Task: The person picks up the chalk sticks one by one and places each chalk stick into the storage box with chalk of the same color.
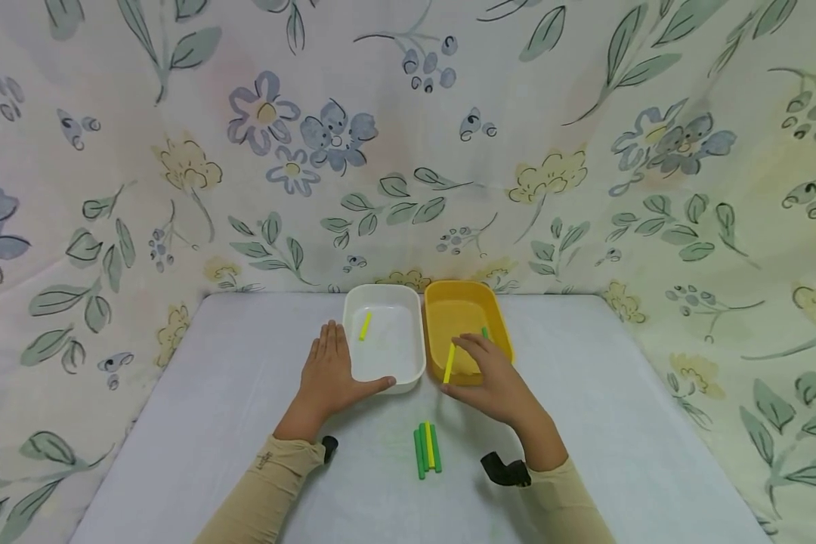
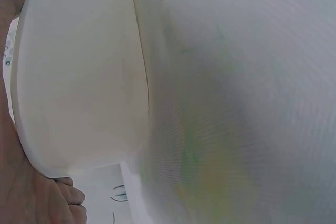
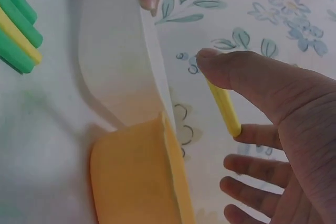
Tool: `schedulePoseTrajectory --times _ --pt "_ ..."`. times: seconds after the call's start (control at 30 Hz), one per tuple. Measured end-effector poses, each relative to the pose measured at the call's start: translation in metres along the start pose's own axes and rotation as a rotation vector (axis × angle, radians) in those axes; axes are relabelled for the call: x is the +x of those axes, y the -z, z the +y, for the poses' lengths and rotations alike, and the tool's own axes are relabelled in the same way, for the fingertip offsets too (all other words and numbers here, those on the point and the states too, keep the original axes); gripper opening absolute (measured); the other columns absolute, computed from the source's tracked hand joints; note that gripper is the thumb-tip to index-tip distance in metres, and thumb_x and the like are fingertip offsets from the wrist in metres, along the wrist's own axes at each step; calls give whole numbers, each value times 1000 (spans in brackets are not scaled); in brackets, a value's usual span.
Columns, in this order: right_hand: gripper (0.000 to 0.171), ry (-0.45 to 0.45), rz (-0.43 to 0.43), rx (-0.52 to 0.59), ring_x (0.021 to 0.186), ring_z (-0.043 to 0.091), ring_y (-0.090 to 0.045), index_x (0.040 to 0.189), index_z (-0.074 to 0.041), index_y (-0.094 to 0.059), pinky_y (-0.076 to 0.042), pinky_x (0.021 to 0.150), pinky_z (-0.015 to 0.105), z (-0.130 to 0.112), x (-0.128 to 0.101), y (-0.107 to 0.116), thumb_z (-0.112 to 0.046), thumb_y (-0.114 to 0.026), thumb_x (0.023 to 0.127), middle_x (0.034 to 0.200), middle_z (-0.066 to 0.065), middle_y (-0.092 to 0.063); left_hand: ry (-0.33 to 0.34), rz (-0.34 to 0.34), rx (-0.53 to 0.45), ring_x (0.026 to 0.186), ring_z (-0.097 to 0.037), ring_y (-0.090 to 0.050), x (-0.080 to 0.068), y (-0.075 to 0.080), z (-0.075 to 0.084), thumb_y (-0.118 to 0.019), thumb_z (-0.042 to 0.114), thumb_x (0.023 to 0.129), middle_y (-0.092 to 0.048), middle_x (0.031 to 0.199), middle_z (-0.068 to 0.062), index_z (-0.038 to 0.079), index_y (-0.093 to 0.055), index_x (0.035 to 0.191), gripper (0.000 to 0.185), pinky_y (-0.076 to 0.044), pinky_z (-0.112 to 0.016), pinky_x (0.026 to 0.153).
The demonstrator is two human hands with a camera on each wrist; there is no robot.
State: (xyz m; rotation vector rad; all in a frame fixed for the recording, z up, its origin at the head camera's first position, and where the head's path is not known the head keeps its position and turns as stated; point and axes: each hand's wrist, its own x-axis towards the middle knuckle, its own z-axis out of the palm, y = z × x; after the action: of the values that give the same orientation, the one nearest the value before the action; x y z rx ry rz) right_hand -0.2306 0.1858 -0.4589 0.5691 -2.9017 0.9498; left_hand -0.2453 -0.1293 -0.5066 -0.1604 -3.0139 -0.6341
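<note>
My right hand pinches a yellow stick endwise between thumb and index finger. The right wrist view shows this stick too, with the other fingers spread apart. That hand is over the near part of an orange container, where a green stick shows beside the fingers. Against the near left corner of a white container rests my left hand, fingers straight and thumb stretched along the near rim. Inside the white container lies another yellow stick.
On the white-covered table, nearer me than the containers, several green sticks lie side by side with one yellow stick. Both containers stand next to each other before a flower-patterned cloth at the back.
</note>
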Motion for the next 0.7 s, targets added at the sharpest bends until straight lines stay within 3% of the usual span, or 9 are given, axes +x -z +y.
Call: schedulePoseTrajectory --times 0.13,0.37,0.7 --pt "82 -13 32 -22 147 34 -50 154 -22 -56 -48 115 59 0 8 -7 -49 -89 84 161 7 -51 3 0 8 165 -45 -9 0 -1 0 -61 98 71 -7 175 -31 -11 -9 166 153 -16 -59 133" --pt "82 24 83 -109 139 33 -57 151 -17 -59 -48 116 56 -3 27 -19 -54 -88 84 153 8 -57 -1 8 -3 165 -45 -9 -2 0 -1 -62 97 71 -8 175 -32 -12 -11 165 152 -17 -59 133" --pt "84 -28 34 -132 139 33 -55 153 -19 -58 -48 116 57 -11 38 -33 -56 -88 83 156 7 -54 0 9 -6 165 -44 -10 -1 1 1 -63 96 71 -9 175 -31 -11 -11 165 152 -18 -58 132"
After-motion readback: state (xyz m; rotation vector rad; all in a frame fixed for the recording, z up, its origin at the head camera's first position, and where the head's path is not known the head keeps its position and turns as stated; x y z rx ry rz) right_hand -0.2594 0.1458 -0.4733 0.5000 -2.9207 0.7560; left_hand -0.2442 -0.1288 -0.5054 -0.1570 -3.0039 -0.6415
